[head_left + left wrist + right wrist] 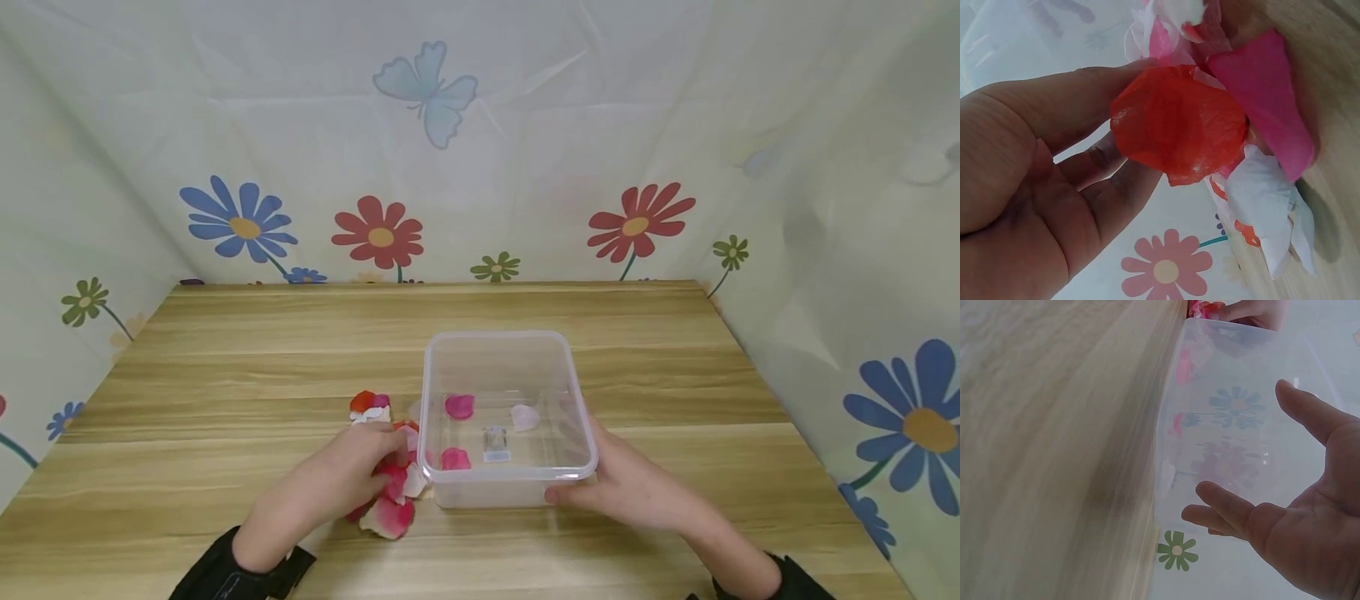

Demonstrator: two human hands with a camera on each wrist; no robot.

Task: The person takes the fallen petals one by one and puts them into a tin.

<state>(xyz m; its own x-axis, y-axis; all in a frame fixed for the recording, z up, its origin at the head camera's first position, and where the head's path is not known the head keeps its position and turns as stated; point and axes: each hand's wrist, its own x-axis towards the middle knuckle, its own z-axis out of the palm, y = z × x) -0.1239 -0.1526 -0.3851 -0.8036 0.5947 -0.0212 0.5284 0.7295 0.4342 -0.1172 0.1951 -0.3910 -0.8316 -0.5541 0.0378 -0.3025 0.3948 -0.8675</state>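
Observation:
A clear plastic container (510, 490) stands on the table with a few pink and pale petals inside, among them a magenta petal (460, 407). My right hand (637, 487) rests against its right side, thumb at the near corner. In the right wrist view, that hand (1310, 506) spreads thumb and fingers along the clear wall. Left of the container, my left hand (337, 475) reaches into a loose pile of petals (387, 518). A red petal (1179, 125) hides its fingertips in the left wrist view, so whether they pinch it is unclear.
The wood-patterned table (300, 333) extends beyond the container on both sides. A flower-printed curtain (517, 167) surrounds its back and sides. A small label (496, 444) shows on the container's bottom.

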